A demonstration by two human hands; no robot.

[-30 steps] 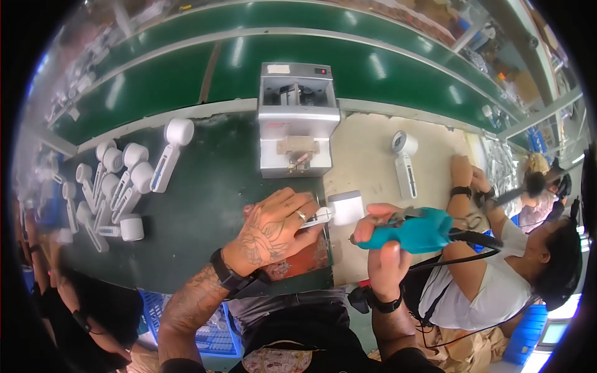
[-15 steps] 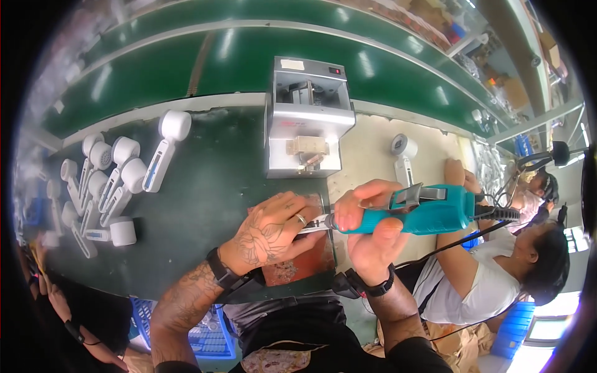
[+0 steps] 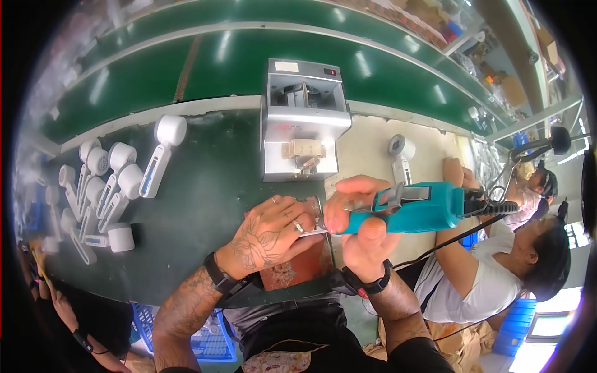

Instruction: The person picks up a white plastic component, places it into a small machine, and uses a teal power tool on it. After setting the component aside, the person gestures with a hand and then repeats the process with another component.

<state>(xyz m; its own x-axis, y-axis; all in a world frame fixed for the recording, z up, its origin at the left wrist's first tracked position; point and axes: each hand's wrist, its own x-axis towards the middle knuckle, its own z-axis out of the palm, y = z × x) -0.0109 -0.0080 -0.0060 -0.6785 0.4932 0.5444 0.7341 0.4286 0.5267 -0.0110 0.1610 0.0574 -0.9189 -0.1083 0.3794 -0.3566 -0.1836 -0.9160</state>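
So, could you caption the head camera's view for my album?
Left hand grips a white part; right hand holds a teal handheld tool right beside it.

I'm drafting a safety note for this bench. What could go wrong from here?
The teal power tool in the right hand might slip and catch the left hand, whose fingers pinch the white part close to its front end. The black cord could snag, since the co-worker's arm appears close to it in this view.
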